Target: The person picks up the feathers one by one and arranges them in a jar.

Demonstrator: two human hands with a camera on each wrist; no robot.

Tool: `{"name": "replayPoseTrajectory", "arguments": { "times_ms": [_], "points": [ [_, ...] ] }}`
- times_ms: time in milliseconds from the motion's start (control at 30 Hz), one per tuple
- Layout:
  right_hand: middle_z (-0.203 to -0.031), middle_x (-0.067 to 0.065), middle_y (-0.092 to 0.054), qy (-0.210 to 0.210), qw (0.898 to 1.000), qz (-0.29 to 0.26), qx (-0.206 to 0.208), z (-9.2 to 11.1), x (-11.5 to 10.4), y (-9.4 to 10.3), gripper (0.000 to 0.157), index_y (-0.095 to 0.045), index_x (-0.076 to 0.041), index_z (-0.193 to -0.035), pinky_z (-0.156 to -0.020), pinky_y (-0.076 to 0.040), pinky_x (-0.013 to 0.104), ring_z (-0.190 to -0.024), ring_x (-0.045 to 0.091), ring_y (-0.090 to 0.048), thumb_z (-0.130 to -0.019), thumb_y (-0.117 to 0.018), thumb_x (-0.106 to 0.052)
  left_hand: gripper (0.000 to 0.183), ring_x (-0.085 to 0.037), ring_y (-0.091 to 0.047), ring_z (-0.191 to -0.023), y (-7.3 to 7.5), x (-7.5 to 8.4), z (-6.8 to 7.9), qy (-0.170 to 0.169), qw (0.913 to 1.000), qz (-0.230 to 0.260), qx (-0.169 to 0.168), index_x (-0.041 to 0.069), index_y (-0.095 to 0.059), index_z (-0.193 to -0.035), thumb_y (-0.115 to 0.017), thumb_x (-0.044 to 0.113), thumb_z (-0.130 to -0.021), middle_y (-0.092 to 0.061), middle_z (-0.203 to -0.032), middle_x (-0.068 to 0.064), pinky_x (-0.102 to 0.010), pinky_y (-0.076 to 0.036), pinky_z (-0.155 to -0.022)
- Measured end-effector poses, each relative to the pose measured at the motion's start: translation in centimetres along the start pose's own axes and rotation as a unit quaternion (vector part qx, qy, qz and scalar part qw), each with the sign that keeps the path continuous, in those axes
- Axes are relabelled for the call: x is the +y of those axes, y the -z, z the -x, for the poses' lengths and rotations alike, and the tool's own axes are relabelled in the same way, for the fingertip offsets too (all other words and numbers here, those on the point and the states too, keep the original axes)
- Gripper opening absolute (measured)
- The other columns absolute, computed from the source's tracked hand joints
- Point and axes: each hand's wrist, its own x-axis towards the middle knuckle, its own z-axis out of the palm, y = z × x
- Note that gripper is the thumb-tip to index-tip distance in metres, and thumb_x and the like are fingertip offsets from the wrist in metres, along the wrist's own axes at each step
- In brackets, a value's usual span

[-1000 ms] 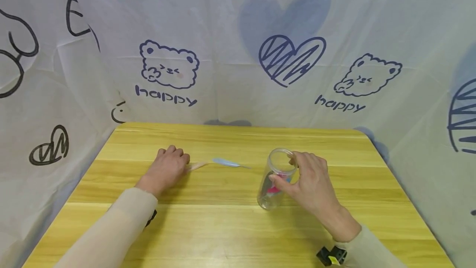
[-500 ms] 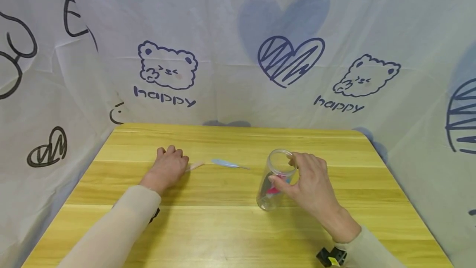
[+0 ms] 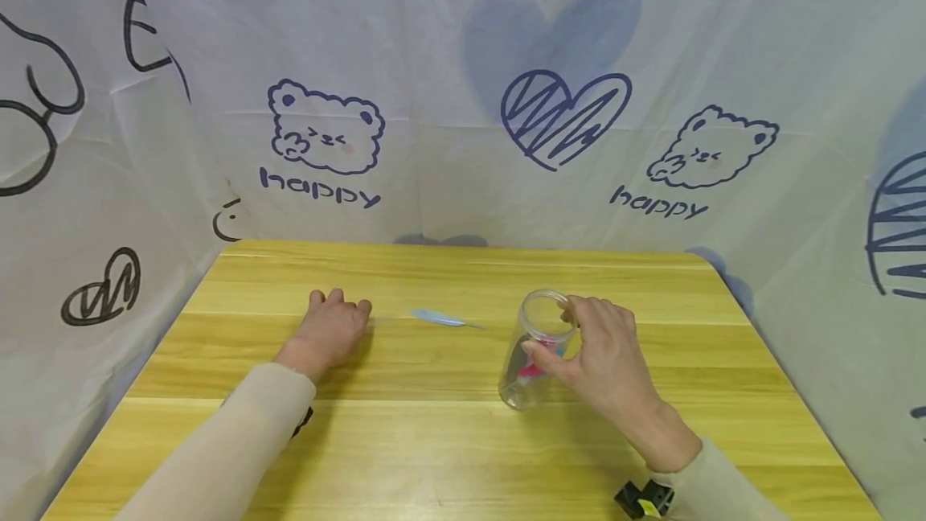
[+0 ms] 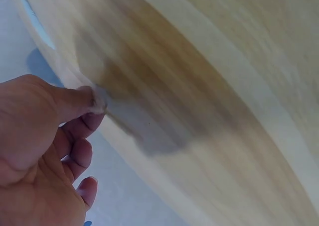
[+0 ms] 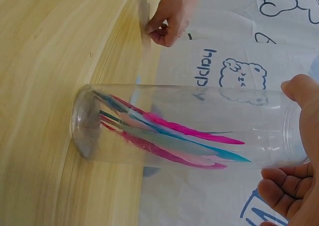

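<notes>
My left hand (image 3: 329, 336) is low over the left part of the table. In the left wrist view its thumb and fingertips pinch a pale feather (image 4: 101, 100); a thin quill sticks out below the fingertips, and the rest is mostly hidden or blurred. Farther right, a light blue feather (image 3: 439, 317) lies flat on the wood. My right hand (image 3: 608, 356) grips a tall clear plastic jar (image 3: 515, 392) near its uncapped mouth, thumb on one side and fingers on the other. The jar stands on the table, slightly tilted in the head view. Several pink, blue and pale feathers (image 5: 184, 141) lean inside it.
The wooden table (image 3: 405, 457) ends at a white cloth (image 3: 434, 151) printed with hearts and bears, which hangs behind and at both sides. A black wrist device (image 3: 644, 498) sits at the right sleeve.
The pale feather, visible beside my left hand in the earlier frames, now barely shows there. That hand has shifted slightly to the right. My right hand and the jar have stayed put.
</notes>
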Motion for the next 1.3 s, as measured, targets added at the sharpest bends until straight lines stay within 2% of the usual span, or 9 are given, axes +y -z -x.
{"name": "replayPoseTrajectory", "arguments": {
  "times_ms": [200,333,433,667,833,1033,1300],
  "points": [
    [-0.097,0.006,-0.066,0.004,1.0,0.002,0.004,0.0,0.1,0.0,0.061,-0.064,-0.007,-0.115,-0.091,-0.04,0.053,-0.094,0.028,-0.063,-0.077,-0.09,-0.046,0.028,-0.029,-0.047,-0.09,0.1,0.1,0.1,-0.001,1.0,-0.003,-0.009,0.001,-0.059,-0.132,-0.06,0.002,-0.104,-0.077,-0.099,-0.007,-0.048,-0.032,-0.086],
    [-0.098,0.006,-0.067,0.004,1.0,0.002,0.005,0.0,0.1,0.0,0.061,-0.064,-0.007,-0.115,-0.09,-0.04,0.053,-0.094,0.029,-0.064,-0.078,-0.09,-0.047,0.01,-0.028,-0.045,-0.088,0.1,0.0,0.0,-0.005,0.9999,-0.014,-0.007,0.007,-0.067,-0.109,-0.063,0.001,-0.102,-0.072,-0.09,-0.005,-0.047,-0.031,-0.084],
    [-0.098,0.006,-0.067,0.004,1.0,0.0,0.004,0.0,0.1,-0.1,0.06,-0.064,-0.007,-0.115,-0.091,-0.04,0.053,-0.094,0.029,-0.064,-0.078,-0.09,-0.047,0.013,-0.027,-0.044,-0.087,0.1,0.0,-0.1,-0.007,0.9997,-0.022,0.0,0.012,-0.067,-0.094,-0.065,0.001,-0.1,-0.065,-0.083,-0.003,-0.047,-0.031,-0.084],
    [-0.099,0.008,-0.067,-0.001,1.0,-0.003,0.001,0.0,0.0,-0.1,0.062,-0.064,-0.007,-0.117,-0.092,-0.039,0.052,-0.096,0.029,-0.063,-0.078,-0.09,-0.047,0.009,-0.03,-0.042,-0.092,-0.5,0.1,-0.2,-0.005,0.9997,-0.011,0.019,0.008,-0.065,-0.106,-0.063,0.0,-0.103,-0.058,-0.09,-0.005,-0.051,-0.034,-0.087],
    [-0.098,0.007,-0.067,-0.001,1.0,-0.003,0.001,0.0,0.0,-0.1,0.062,-0.064,-0.007,-0.117,-0.092,-0.038,0.052,-0.096,0.029,-0.063,-0.077,-0.09,-0.047,0.006,-0.031,-0.038,-0.091,-0.9,0.3,0.0,-0.017,0.9985,-0.003,0.052,0.005,-0.057,-0.105,-0.055,0.0,-0.107,-0.046,-0.088,-0.005,-0.05,-0.032,-0.086],
    [-0.098,0.009,-0.067,-0.002,1.0,-0.004,-0.001,0.0,0.0,-0.1,0.061,-0.064,-0.007,-0.115,-0.091,-0.038,0.051,-0.094,0.029,-0.063,-0.077,-0.09,-0.047,0.013,-0.03,-0.035,-0.087,-0.8,0.7,0.0,-0.027,0.9943,0.007,0.103,0.006,-0.048,-0.099,-0.045,0.008,-0.112,-0.039,-0.086,-0.006,-0.045,-0.027,-0.081],
    [-0.099,0.01,-0.068,-0.005,1.0,-0.005,-0.006,0.0,0.0,0.0,0.061,-0.064,-0.007,-0.116,-0.092,-0.038,0.051,-0.095,0.03,-0.063,-0.078,-0.09,-0.047,0.019,-0.028,-0.034,-0.084,-0.5,1.6,-0.5,-0.044,0.985,0.046,0.161,0.009,-0.048,-0.095,-0.055,0.018,-0.11,-0.039,-0.085,-0.005,-0.042,-0.025,-0.079]
  ]
}}
